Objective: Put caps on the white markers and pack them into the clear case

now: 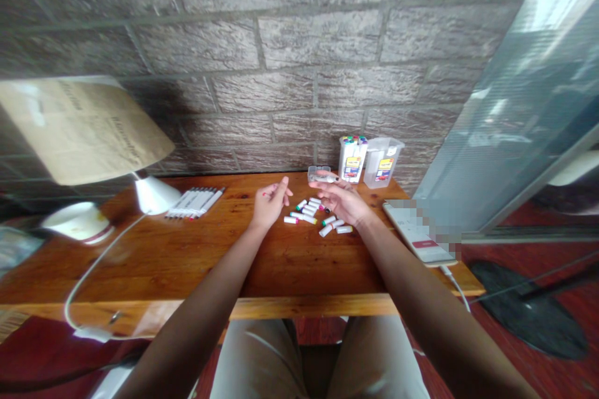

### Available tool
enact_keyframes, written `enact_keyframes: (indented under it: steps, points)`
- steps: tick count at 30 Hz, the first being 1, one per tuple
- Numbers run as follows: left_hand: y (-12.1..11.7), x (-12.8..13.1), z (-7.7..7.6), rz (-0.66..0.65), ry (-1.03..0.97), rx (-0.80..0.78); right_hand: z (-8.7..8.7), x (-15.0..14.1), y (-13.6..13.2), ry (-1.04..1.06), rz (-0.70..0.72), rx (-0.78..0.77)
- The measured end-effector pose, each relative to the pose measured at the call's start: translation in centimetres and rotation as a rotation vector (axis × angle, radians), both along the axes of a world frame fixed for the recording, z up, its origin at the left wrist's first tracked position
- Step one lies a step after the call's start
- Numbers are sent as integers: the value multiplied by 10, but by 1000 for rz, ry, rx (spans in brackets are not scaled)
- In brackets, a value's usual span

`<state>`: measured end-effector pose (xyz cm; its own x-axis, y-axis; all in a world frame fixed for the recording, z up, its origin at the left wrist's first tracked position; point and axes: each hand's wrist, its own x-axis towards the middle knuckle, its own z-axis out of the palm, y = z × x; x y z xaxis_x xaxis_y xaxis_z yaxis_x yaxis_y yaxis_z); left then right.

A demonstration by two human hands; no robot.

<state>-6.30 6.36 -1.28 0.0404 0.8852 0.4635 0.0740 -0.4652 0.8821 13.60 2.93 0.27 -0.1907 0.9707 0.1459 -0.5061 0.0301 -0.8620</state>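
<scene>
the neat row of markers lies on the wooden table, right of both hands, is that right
The side is wrong: the head view shows the neat row of markers on the wooden table, left of the left hand and right hand.

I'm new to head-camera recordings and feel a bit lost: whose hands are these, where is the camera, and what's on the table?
No machine here: a person works bare-handed, wearing the camera on their head. It looks forward and down, so both arms are the wearer's own.

On the wooden table, short white pieces with coloured ends lie scattered near the hands. To the left are a row of white markers and a lamp; at the back right stands a see-through container full of markers, with another container beside it.

The right hand appears to pinch a small white piece with a dark end. Nothing shows in the left hand, its fingers loosely curled.
</scene>
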Motion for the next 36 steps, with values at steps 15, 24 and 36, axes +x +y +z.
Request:
enact_keyframes:
  steps: [15,24,36]
  points:
    - [5,-2,-2,65,-40,16,-8,-8,-6,-269,219,3]
    - [3,-2,-1,74,-11,24,-10,-10,-11,-456,488,68]
    - [3,-3,-1,70,1,32,-15,-10,-10,-426,594,66]
